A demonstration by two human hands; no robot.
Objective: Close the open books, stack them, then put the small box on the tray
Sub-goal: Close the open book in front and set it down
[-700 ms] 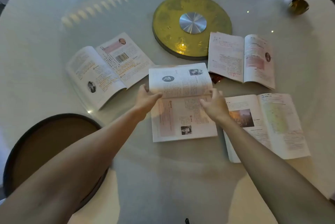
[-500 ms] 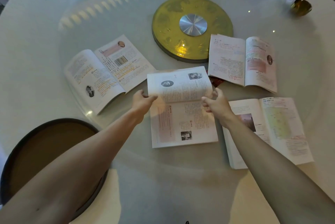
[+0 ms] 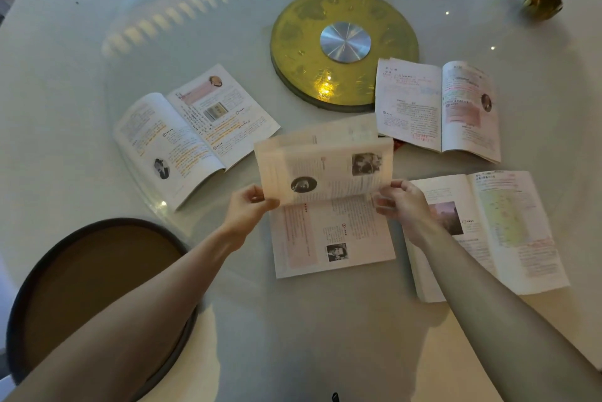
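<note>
Several open books lie on a round white table. The middle book (image 3: 329, 232) has its far half lifted and folding toward me. My left hand (image 3: 246, 209) grips that raised half at its left edge, and my right hand (image 3: 402, 203) grips its right edge. Other open books lie at the left (image 3: 192, 134), far right (image 3: 436, 108) and near right (image 3: 508, 225). A small red thing (image 3: 398, 145), mostly hidden, peeks out between the middle and far right books. The round dark-rimmed brown tray (image 3: 65, 271) sits at the near left, partly under my left arm.
A gold turntable disc (image 3: 343, 46) with a silver hub sits at the table's centre, behind the books. A small gold round object (image 3: 542, 4) rests at the far right by a clear glass piece. The table edge runs close to me.
Both hands have raised the far half of the middle book higher and pulled it toward me, so the pages fold over the near half. The other books have stayed put.
</note>
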